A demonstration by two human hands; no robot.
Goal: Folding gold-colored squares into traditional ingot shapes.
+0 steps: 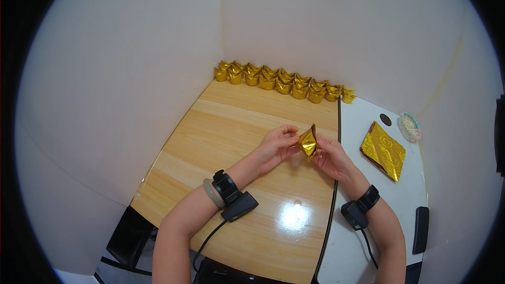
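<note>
Between my two hands, above the wooden tabletop (221, 121), is a folded gold foil paper ingot (308, 144) with pointed ends. My left hand (279, 147) pinches its left side between thumb and fingers. On the other side, my right hand (332, 159) grips the right edge, with its fingertips partly hidden behind the foil. Along the back wall stand several finished-looking gold paper ingots (284, 82), packed close in rows. A stack of flat gold foil paper sheets (385, 151) lies to the right of my right hand.
The white table section (363, 113) adjoins the wood along a dark seam. On it are a round dark grommet (385, 120) and a clear wrapped bundle (410, 128). Pale walls (121, 63) enclose the left and back. Black wrist devices (239, 206) trail cables.
</note>
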